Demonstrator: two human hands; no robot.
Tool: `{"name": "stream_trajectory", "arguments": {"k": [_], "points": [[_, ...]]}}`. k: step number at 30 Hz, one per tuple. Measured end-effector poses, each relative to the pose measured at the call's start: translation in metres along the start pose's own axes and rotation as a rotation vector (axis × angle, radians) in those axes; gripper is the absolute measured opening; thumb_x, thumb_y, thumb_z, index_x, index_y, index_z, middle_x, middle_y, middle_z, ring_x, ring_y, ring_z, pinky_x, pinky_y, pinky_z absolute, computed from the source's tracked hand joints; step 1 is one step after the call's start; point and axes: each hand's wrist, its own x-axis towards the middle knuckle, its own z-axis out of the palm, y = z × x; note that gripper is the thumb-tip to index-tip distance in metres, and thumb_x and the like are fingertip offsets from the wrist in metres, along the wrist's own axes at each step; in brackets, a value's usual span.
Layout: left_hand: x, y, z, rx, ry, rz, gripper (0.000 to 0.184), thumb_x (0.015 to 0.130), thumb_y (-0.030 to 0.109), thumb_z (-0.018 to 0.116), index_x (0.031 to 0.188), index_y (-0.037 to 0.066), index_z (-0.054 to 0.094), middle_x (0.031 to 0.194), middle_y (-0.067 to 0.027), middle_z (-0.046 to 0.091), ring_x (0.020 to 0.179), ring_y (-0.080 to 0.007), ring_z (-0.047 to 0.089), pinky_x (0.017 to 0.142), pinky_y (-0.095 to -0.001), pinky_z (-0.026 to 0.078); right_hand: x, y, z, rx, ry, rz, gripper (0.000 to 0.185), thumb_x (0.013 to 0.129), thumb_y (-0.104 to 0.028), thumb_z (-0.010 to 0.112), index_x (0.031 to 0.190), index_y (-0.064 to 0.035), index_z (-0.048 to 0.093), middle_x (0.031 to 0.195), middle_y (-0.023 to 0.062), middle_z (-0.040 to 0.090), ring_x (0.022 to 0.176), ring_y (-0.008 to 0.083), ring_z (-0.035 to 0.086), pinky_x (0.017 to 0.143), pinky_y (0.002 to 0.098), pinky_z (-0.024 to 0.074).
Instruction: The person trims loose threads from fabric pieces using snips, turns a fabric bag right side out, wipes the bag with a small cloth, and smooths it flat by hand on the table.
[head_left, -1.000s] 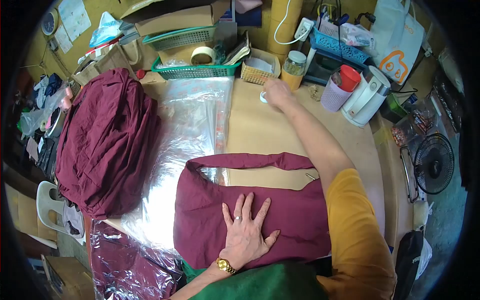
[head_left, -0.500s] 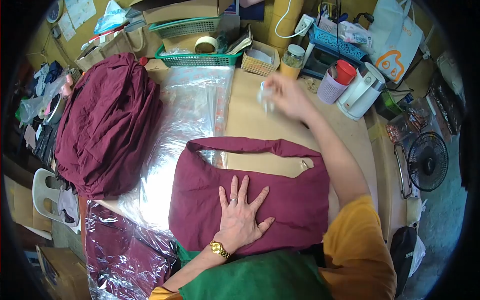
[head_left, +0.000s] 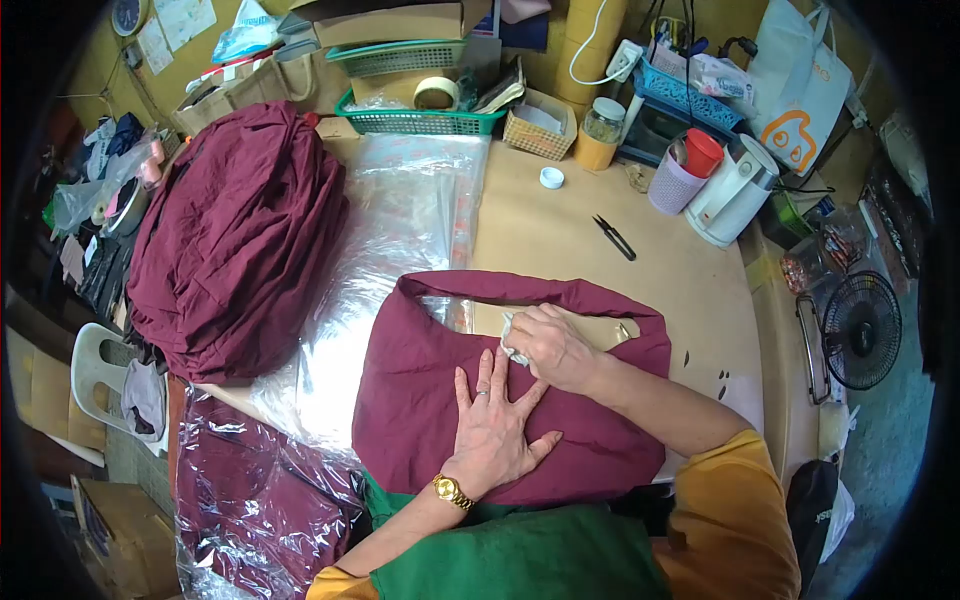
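Note:
A maroon fabric shoulder bag [head_left: 600, 430] lies flat on the table, its strap looped toward the far side. My left hand [head_left: 497, 432] rests on the bag with fingers spread, a ring and a gold watch on it. Just beyond those fingertips, my right hand [head_left: 552, 348] is closed around a crumpled white cloth [head_left: 514, 338] and presses it to the bag's upper edge. Part of the cloth is hidden by my fingers. Black thread snips [head_left: 614, 238] and a small white cap [head_left: 551, 178] lie farther back.
A large heap of maroon fabric [head_left: 235, 250] stands at left beside clear plastic sleeves [head_left: 400, 200]. Plastic-wrapped maroon fabric [head_left: 265, 490] hangs at the front left. Along the back are a green basket [head_left: 420, 122], a jar [head_left: 600, 135], a cup [head_left: 672, 185] and a white kettle [head_left: 730, 190].
My right hand has come from the back of the table down to the bag, bringing the white cloth. The thread snips and cap now show. My left hand stays spread on the bag.

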Motion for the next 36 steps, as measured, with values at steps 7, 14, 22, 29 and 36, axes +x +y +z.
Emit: {"name": "stream_trajectory", "arguments": {"k": [7, 14, 22, 29, 36], "points": [[-0.001, -0.002, 0.002, -0.058, 0.079, 0.005, 0.074, 0.083, 0.062, 0.063, 0.145, 0.024, 0.052, 0.156, -0.0317, 0.024, 0.146, -0.0495, 0.020, 0.115, -0.0691, 0.011, -0.027, 0.000, -0.009, -0.024, 0.012, 0.046, 0.013, 0.072, 0.001, 0.062, 0.084, -0.0043, 0.062, 0.090, 0.0113, 0.057, 0.092, 0.0312, 0.058, 0.083, 0.0419, 0.0455], [-0.001, -0.003, 0.003, -0.029, 0.046, -0.010, 0.072, 0.083, 0.063, 0.062, 0.144, 0.023, 0.054, 0.156, -0.0313, 0.024, 0.147, -0.0488, 0.020, 0.115, -0.0690, 0.010, -0.010, -0.004, 0.001, -0.011, 0.076, 0.005, 0.018, 0.068, -0.001, 0.066, 0.085, -0.0041, 0.062, 0.089, 0.0112, 0.057, 0.090, 0.0311, 0.057, 0.084, 0.0426, 0.0451], [-0.001, -0.002, 0.000, -0.014, 0.033, -0.011, 0.072, 0.083, 0.063, 0.062, 0.142, 0.022, 0.056, 0.157, -0.0313, 0.023, 0.148, -0.0482, 0.019, 0.115, -0.0686, 0.010, 0.000, -0.004, 0.004, -0.023, 0.112, -0.014, 0.016, 0.070, 0.003, 0.066, 0.083, -0.0048, 0.063, 0.084, 0.0104, 0.057, 0.085, 0.0318, 0.058, 0.080, 0.0435, 0.0452], [-0.002, -0.003, 0.003, -0.059, 0.101, -0.009, 0.075, 0.083, 0.063, 0.063, 0.144, 0.021, 0.053, 0.157, -0.0312, 0.025, 0.148, -0.0473, 0.018, 0.116, -0.0684, 0.010, -0.021, -0.007, -0.014, -0.047, -0.048, 0.119, 0.016, 0.071, -0.004, 0.069, 0.087, -0.0046, 0.064, 0.089, 0.0115, 0.059, 0.093, 0.0320, 0.059, 0.085, 0.0442, 0.0455], [-0.002, -0.001, 0.000, -0.058, 0.070, -0.018, 0.075, 0.084, 0.062, 0.063, 0.145, 0.020, 0.053, 0.156, -0.0306, 0.026, 0.149, -0.0457, 0.017, 0.116, -0.0688, 0.009, 0.047, -0.006, -0.001, 0.207, -0.158, 0.348, 0.017, 0.083, -0.016, 0.071, 0.088, -0.0001, 0.068, 0.092, 0.0180, 0.066, 0.088, 0.0376, 0.066, 0.077, 0.0488, 0.0501]]}}
